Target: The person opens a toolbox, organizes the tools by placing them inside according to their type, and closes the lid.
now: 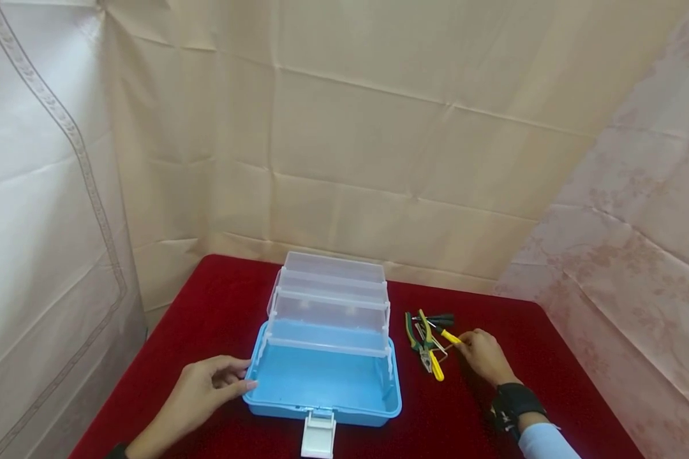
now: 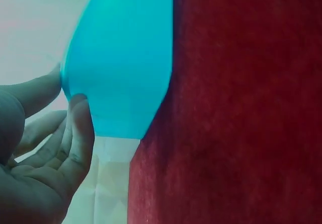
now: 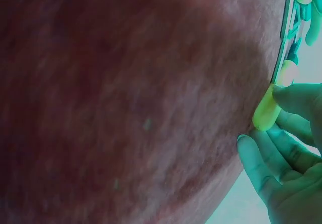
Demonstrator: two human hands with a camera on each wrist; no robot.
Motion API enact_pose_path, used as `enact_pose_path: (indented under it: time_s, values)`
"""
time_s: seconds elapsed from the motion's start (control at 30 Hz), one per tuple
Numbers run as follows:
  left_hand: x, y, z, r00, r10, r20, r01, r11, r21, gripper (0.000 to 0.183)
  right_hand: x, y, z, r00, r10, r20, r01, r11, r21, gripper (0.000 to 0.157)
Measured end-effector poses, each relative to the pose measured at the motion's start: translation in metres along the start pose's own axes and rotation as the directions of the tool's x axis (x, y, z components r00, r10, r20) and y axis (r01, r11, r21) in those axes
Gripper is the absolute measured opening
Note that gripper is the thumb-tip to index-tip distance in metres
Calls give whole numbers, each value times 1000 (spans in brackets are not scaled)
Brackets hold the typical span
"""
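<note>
Pinching the left-hand rim of the blue box [image 1: 281, 412], the left hand [image 1: 209, 386] has thumb and fingers on either side of the wall, and over on the right, the right hand [image 1: 485, 357] grasps the end of a yellow screwdriver handle [image 1: 450, 337] between thumb and fingers! That handle lies at the near-right edge of a tool pile, just beside the green-and-yellow pliers [image 1: 425, 358], all on the red cloth [image 1: 207, 306] right of the box. Clear trays [image 1: 327, 309] rise open at the box's back, while its white latch [image 1: 318, 436] hangs in front.
</note>
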State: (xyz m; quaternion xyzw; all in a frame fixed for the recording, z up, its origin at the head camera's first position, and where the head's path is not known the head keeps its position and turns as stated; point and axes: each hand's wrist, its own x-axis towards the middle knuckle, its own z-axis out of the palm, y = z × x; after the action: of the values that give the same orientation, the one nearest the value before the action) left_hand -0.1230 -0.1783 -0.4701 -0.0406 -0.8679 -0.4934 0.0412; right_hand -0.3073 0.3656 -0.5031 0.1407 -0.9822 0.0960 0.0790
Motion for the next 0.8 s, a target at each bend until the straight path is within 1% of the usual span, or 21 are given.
enact_pose_path:
  time_s: [0.1,0.17,0.3,0.4,0.53,0.67,0.8]
  values:
    - [0,-4,-2,1000,23,16,-23,1000,-9,48,-1,2,1,1000,22,16,-22,1000,5,11]
    - [0,-6,-3,999,28,35,-28,1000,-4,51,-1,2,2,1000,11,5,-11,1000,19,13]
    - [0,-7,-6,998,25,65,-26,1000,3,57,-1,1,5,999,-18,-43,21,999,48,17]
    - [0,-7,-7,998,31,63,-30,1000,-2,56,-1,1,6,997,-26,-66,28,999,20,14]
    - [1,-5,-6,998,42,51,-42,999,-5,51,-5,6,4,997,-34,-75,32,999,-28,10]
    - [1,-2,-6,997,61,48,-60,998,-18,52,-14,14,0,996,-37,-79,35,999,-34,10]
    - [1,0,-6,996,65,57,-63,997,-38,57,-23,20,-3,998,-23,-58,22,1000,-21,12]
